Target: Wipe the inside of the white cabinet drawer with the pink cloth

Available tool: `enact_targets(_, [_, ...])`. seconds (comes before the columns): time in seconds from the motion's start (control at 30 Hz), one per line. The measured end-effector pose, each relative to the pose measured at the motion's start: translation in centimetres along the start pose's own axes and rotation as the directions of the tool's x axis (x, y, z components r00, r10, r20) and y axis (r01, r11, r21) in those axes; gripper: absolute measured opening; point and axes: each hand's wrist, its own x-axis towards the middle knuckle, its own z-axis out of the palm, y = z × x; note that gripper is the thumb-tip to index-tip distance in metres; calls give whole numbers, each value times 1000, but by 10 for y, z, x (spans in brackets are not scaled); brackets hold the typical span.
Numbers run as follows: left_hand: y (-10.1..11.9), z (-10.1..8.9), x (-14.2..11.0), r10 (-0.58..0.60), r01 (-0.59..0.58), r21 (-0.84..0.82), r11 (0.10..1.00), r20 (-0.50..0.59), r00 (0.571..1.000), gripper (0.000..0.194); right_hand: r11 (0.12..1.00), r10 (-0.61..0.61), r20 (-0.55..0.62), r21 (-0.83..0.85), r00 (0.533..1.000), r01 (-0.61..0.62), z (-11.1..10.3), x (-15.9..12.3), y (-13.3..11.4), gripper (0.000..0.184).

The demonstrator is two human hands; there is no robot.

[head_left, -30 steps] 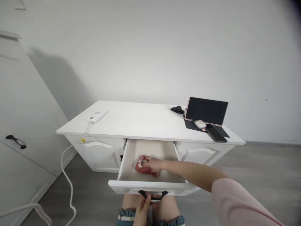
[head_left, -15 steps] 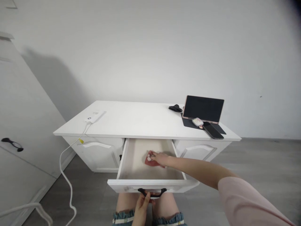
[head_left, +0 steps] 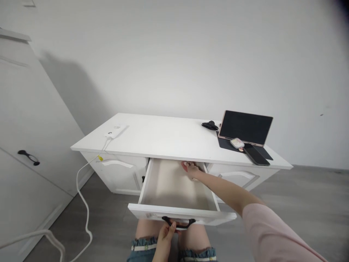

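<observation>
A white desk drawer (head_left: pixel 144 210) is pulled out over my knees. My left hand (head_left: pixel 165 234) is closed around the black drawer handle (head_left: pixel 178 224) on its front. Deep inside the drawer, at the back right, my right hand (head_left: pixel 193 171) presses a red cloth (head_left: pixel 184 166) against the drawer bottom near the right side wall. Part of the cloth lies hidden under the fingers, and the desktop edge hangs just above it.
On the white desktop (head_left: pixel 163 134), a tablet (head_left: pixel 246 126) on a stand, a phone (head_left: pixel 256 154), a small pale case (head_left: pixel 237 143) and a black object (head_left: pixel 209 125) are at the right. A power strip (head_left: pixel 116 131) lies left, its white cable (head_left: pixel 86 207) hanging down.
My right hand has moved the red cloth from the middle of the drawer toward its back right. My left hand stays on the handle. The view has shifted slightly.
</observation>
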Motion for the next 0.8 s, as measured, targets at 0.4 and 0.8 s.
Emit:
enact_targets(0.4, [-15,-10,6,2,-2,16,1000,-44,999,47,843,-505,395,37,767,536,19,-110,20,79])
enact_targets(0.8, [-6,12,39,-9,-11,-232,973,-84,996,40,801,-294,-893,-36,340,598,31,-249,55,51])
